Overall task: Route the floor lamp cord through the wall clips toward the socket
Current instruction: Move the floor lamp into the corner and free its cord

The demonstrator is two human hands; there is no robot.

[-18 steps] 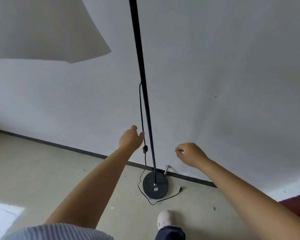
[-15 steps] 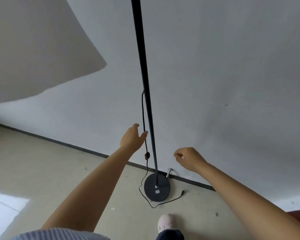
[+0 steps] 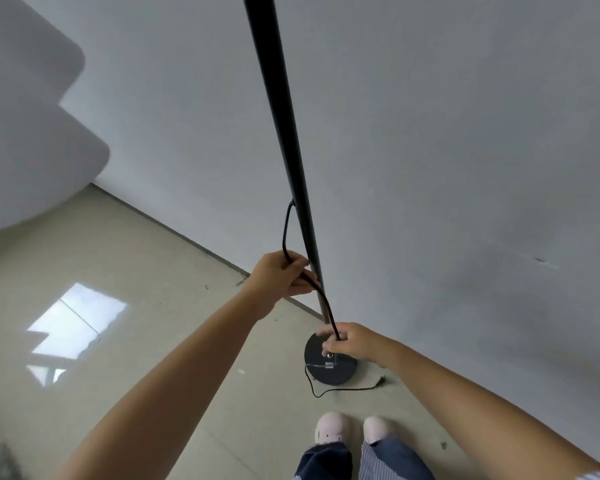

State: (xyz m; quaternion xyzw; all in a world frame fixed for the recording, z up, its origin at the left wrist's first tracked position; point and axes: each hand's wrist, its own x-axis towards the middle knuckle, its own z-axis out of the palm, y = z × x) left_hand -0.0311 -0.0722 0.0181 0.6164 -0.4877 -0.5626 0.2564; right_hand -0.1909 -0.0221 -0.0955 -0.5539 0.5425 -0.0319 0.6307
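- Left hand [image 3: 280, 274]: fingers curled closed around the black cord [image 3: 286, 230], just beside the lamp pole [image 3: 281, 109].
- Right hand [image 3: 352, 342]: fingertips pinched on the cord lower down, above the round base [image 3: 336, 374].
- Cord's plug end [image 3: 381, 381]: on the floor [image 3: 153, 341] near the base.

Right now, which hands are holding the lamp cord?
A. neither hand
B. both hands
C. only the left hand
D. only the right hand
B: the left hand grips the cord beside the pole, and the right hand pinches it lower, above the base.
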